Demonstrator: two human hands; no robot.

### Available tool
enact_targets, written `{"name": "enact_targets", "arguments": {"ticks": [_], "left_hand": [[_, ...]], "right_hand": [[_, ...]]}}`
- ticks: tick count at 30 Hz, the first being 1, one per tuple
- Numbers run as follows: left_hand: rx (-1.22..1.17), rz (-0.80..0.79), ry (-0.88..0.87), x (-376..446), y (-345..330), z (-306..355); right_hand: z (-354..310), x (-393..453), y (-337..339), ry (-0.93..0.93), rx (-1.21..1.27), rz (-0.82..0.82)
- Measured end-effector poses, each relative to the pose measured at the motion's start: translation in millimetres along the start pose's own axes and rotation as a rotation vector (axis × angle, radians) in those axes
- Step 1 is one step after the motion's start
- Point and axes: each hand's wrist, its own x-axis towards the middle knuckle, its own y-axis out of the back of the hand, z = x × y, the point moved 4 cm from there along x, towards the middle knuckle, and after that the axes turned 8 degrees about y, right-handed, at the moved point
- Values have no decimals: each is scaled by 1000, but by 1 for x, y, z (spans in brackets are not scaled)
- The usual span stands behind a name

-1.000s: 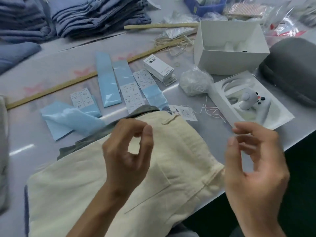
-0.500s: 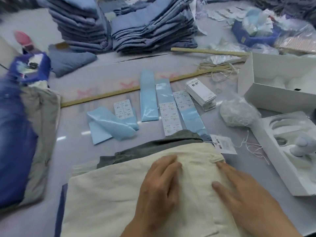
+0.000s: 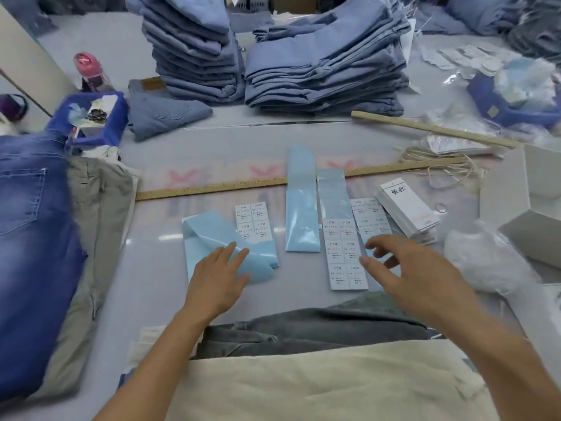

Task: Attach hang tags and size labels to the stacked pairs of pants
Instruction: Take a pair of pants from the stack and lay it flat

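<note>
Left hand [image 3: 219, 279] flat, fingers straight, resting on blue backing paper [image 3: 226, 252], right hand [image 3: 403, 265] open, fingers loosely spread over label sheet [image 3: 344, 255], holding nothing, cream pants [image 3: 303, 387] below

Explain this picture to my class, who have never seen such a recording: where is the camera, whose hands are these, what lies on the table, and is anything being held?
The camera sits on a person's head and looks down at their own bare hands. The left hand rests flat on a curled blue backing sheet. The right hand reaches, fingers spread, over strips of white size labels; it holds nothing. Near the person lie cream pants on grey pants. Right of the labels sits a stack of hang tags. A wooden ruler crosses the table, and folded blue pants are piled at the far side.
</note>
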Motion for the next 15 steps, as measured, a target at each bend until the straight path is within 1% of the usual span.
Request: {"name": "enact_targets", "arguments": {"ticks": [2, 3, 6, 8, 11, 13, 15], "left_hand": [[46, -56, 6, 11, -13, -12], [49, -54, 18, 13, -17, -18], [42, 46, 48, 14, -18, -36], [33, 98, 66, 13, -15, -45], [40, 140, 120, 8, -9, -58], [20, 175, 159, 6, -1, -60], [-42, 222, 150, 7, 8, -52]], "right_hand": [[1, 14, -26, -16, -63, -111], [2, 17, -40, -20, -69, -146], [1, 16, -83, 12, -90, -281], [1, 15, -98, 48, -134, -349], [6, 23, -101, 46, -94, -382], [15, 32, -92, 24, -49, -356], [33, 48, -81, -8, -60, -326]]}}
